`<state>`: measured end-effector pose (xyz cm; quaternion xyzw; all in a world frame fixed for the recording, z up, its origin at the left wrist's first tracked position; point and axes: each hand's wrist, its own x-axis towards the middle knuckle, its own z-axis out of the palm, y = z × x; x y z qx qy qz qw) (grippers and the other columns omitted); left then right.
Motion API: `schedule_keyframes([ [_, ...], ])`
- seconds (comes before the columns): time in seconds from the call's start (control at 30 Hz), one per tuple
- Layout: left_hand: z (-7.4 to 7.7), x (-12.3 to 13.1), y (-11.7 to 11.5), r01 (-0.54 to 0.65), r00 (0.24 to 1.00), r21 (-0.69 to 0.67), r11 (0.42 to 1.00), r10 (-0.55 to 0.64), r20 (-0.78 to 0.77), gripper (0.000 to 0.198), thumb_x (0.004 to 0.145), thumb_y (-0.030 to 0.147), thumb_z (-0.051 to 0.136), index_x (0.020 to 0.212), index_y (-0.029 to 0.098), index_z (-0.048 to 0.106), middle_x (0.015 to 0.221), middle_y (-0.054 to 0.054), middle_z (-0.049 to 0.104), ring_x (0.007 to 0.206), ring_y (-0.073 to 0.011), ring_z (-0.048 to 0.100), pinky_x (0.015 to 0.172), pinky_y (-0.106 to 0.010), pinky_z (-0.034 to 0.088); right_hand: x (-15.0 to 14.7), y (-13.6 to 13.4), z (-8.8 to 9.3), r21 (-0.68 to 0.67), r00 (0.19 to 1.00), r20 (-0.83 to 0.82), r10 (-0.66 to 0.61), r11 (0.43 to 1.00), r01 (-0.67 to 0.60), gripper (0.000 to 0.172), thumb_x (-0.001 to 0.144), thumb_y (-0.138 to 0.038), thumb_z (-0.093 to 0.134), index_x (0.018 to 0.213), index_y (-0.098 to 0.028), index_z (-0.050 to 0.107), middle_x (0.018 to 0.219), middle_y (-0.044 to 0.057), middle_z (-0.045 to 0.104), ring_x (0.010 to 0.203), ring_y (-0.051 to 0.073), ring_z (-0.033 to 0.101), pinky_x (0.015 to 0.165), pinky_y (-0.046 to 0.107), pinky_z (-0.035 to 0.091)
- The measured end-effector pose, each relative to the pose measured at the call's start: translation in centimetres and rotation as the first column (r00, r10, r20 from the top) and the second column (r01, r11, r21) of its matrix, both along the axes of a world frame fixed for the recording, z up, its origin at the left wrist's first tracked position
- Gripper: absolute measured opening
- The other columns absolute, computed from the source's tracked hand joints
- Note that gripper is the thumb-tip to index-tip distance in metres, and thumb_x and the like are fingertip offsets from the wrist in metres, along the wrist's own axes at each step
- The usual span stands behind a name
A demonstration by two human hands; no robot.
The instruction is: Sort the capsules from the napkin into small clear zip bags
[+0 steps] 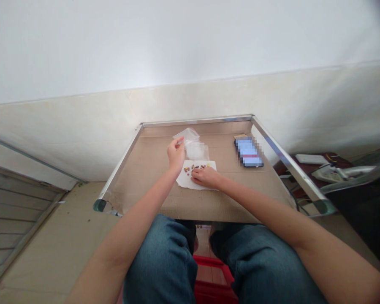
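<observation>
My left hand (175,155) is raised above the table's middle, with thumb and fingers pinched on a clear plastic bag (190,134). More clear bags (196,150) lie flat just to its right. Nearer to me is a sheet of white paper (184,181) with several small pills and capsules (187,169) in brown, red and yellow scattered on it. My right hand (207,177) rests on this paper, its fingertips drawn together among the pills. Whatever those fingertips hold is too small and hidden to make out.
Brown cardboard (155,152) covers the table, which has a raised metal frame (196,120) along its back and sides. A phone (249,152) with a blurred screen lies at the right. Beyond stands a pale wall (177,101); a red stool (213,291) shows below my knees.
</observation>
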<state>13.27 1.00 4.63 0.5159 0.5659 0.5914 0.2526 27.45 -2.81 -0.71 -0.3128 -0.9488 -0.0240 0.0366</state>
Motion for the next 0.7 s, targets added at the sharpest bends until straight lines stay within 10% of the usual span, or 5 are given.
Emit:
schedule_keyframes([
  [0.53, -0.12, 0.04, 0.09, -0.011, 1.0, -0.01, 1.0, 0.011, -0.01, 0.029, 0.071, 0.017, 0.045, 0.095, 0.014, 0.062, 0.085, -0.006, 0.064, 0.069, -0.0128, 0.055, 0.066, -0.025, 0.044, 0.67, 0.26, 0.38, 0.006, 0.997, -0.049, 0.055, 0.998, -0.054, 0.029, 0.086, -0.029, 0.034, 0.089, -0.015, 0.058, 0.085, 0.009, 0.064, 0.067, 0.014, 0.057, 0.052, 0.024, 0.026],
  [0.7, -0.05, 0.12, 0.09, 0.03, 0.998, -0.013, 0.999, -0.03, 0.048, 0.03, 0.073, 0.02, 0.047, 0.098, 0.013, 0.062, 0.091, -0.008, 0.065, 0.071, -0.0135, 0.057, 0.066, -0.026, 0.045, 0.46, 0.69, 0.84, -0.146, 0.881, -0.406, -0.245, 0.969, 0.202, 0.036, 0.083, -0.045, 0.037, 0.083, -0.017, 0.059, 0.071, 0.004, 0.062, 0.058, 0.012, 0.052, 0.051, 0.023, 0.026],
])
